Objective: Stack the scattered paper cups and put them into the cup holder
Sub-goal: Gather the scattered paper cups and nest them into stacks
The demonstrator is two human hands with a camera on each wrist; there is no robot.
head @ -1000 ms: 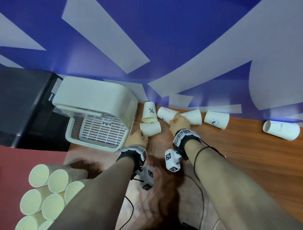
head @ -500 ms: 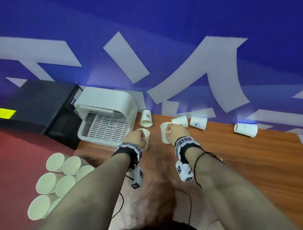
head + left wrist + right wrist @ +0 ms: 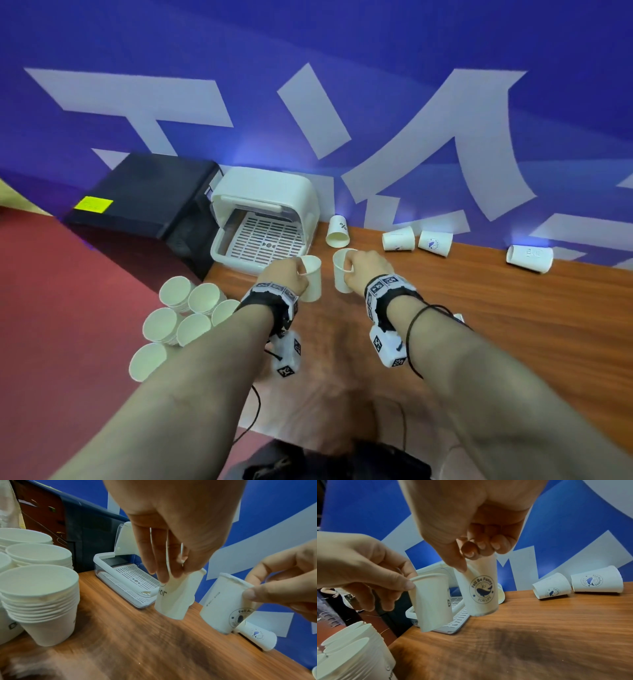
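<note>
My left hand (image 3: pixel 301 272) (image 3: pixel 169 573) pinches the rim of a white paper cup (image 3: pixel 312 282) (image 3: pixel 175 599), held upright above the wooden table (image 3: pixel 479 325). My right hand (image 3: pixel 349 269) (image 3: pixel 467 561) pinches the rim of a second cup with a whale logo (image 3: pixel 342 277) (image 3: pixel 481 588), also upright, just right of the first. The two cups hang side by side, apart. Several more cups lie on their sides by the wall: one (image 3: pixel 337 231), a pair (image 3: pixel 397 238) (image 3: pixel 435 243), and one far right (image 3: pixel 529 258). The white box with a slotted tray (image 3: pixel 263 236) stands open behind my left hand.
Several tall stacks of white cups (image 3: pixel 185 308) (image 3: pixel 39 601) stand at the table's left edge, close to my left forearm. A black box (image 3: pixel 144 195) sits left of the white box. A blue wall with white shapes runs along the table's far edge.
Both hands have lifted their cups off the table, turned them upright and drawn them back from the wall. The other lying cups have stayed where they were.
</note>
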